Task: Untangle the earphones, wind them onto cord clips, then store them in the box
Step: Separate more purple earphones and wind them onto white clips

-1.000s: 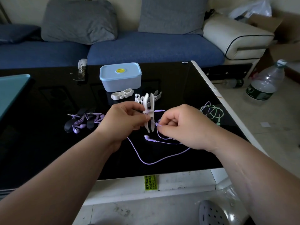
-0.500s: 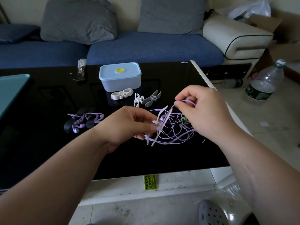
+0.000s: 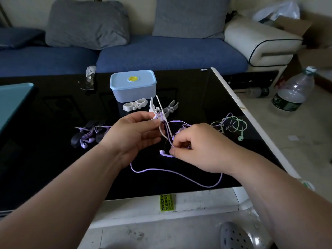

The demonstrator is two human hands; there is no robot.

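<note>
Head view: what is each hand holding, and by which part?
Left hand pinches the white cord clip at its middle; right hand pinches the purple earphone cable just behind an earbud.

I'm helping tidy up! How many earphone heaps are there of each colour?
Purple heaps: 2, the purple earphones pinched by the right hand, at the white clip in the left hand, and the wound bundle on dark clips.
Green heaps: 1, the green tangle.
Total: 3
</note>
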